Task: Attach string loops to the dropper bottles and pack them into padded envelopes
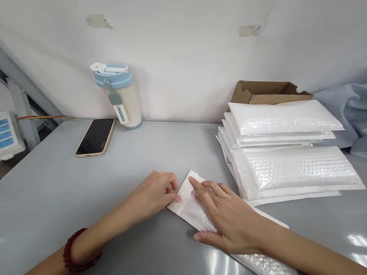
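Observation:
A white bubble mailer (199, 215) lies slantwise on the grey table, its near end reaching the front edge. My left hand (162, 189), with a dark red beaded bracelet on the wrist, is at the mailer's far left corner. Its fingers are curled and the thumb is against the flap edge; what lies under the fingers is partly hidden. Across the upper part of the mailer rests my right hand (227, 215), palm down, with its fingers stretched out and the thumb apart. It covers the middle of the mailer.
To the right stands a stack of filled white bubble mailers (298, 164). Behind it are a brown cardboard box (267, 89) and a light blue cloth bag (356, 111). A phone (96, 136) and a blue-lidded tumbler (127, 100) are at the back left. A power strip (2, 136) sits beyond the table's left edge.

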`<state>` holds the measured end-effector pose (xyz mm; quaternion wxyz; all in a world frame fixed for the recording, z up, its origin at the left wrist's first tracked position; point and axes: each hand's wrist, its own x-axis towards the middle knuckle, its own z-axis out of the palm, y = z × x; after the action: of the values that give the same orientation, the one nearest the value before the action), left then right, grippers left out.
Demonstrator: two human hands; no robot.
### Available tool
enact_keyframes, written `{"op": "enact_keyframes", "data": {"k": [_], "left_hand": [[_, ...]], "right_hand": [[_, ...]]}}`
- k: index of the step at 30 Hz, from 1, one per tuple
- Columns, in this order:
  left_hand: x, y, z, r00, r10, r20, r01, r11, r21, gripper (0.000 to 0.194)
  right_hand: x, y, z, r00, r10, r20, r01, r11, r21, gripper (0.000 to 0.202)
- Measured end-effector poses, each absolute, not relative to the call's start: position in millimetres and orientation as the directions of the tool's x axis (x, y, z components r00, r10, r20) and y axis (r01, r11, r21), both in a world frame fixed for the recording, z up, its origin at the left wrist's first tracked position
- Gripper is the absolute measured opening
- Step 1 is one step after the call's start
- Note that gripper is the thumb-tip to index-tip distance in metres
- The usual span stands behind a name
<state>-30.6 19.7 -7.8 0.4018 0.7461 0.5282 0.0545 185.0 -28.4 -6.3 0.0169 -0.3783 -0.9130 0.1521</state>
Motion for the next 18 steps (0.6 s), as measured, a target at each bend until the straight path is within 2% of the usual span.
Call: {"op": "enact_keyframes", "data": {"k": [4,8,11,14,18], "left_hand": [[-36.5,21.2,-4.7,0.484,0.796,-0.363,0.757,-0.174,0.630,0.016],[-42.8,16.9,1.7,0.621,0.737,-0.268,0.687,-0.347,0.638,0.042],[-47.7,9.1,7.2,0.761,0.623,-0.179,0.553,-0.479,0.682,0.062],[-47.8,3.7,6.2,0.808,0.571,-0.146,0.482,-0.497,0.721,0.076],[-38.8,10.1,-10.3,0.783,0.620,-0.040,0.473,-0.553,0.686,0.065]], "right_hand": [[180.8,-29.0,-6.7,-0.702,0.707,-0.091,0.704,0.668,-0.241,0.073],[180.0,-30.3,-8.6,-0.694,0.717,-0.062,0.705,0.660,-0.260,0.076],[180.0,-29.6,-8.4,-0.675,0.736,-0.055,0.707,0.624,-0.333,0.075],[179.9,-27.2,-5.4,-0.650,0.756,-0.078,0.706,0.562,-0.431,0.080],[182.7,-23.5,0.7,-0.615,0.783,-0.094,0.685,0.472,-0.554,0.070]]}}
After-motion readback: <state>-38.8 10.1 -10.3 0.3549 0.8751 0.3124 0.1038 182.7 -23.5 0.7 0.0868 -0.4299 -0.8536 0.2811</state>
